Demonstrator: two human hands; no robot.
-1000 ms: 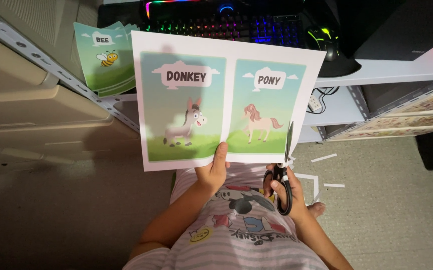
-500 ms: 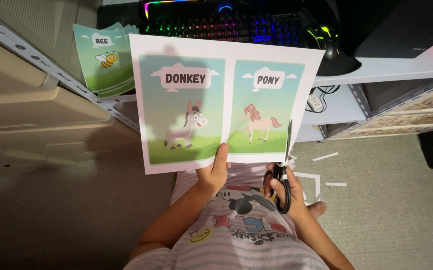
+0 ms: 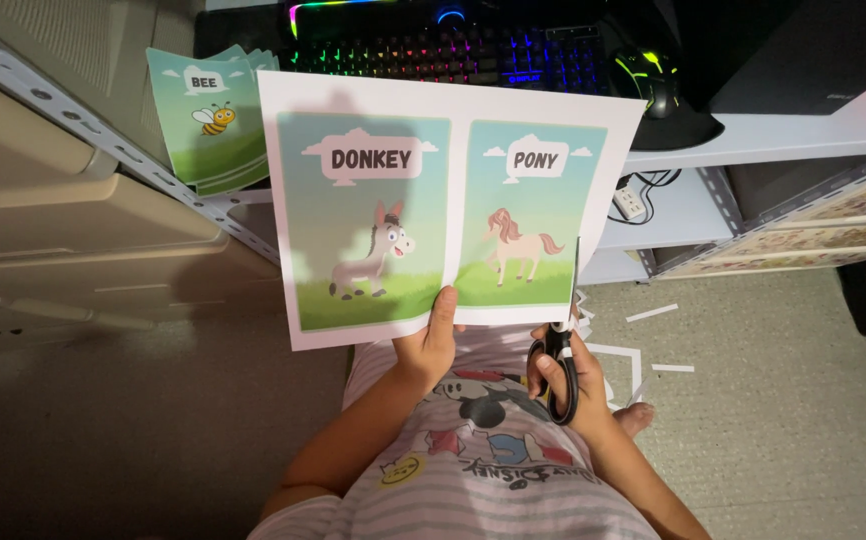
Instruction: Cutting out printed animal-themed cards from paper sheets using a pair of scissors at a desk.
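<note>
Over the lap, glossy rectangular sheet (image 3: 433,200), black-handled scissors (image 3: 560,360), paper strips (image 3: 651,313)

You look down into a dim room; the brightest light comes from the rainbow-lit keyboard (image 3: 443,50) above. The printed sheet (image 3: 433,210) is evenly lit and sharp, its top edge shadowed. The floor (image 3: 103,440) stays dark, and the frame edges bend outward.

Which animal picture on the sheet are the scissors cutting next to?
The pink-maned pony picture, on the sheet's right half. The scissors in the right hand run up its right edge, while the grey donkey picture sits left of the left hand's thumb.
</note>
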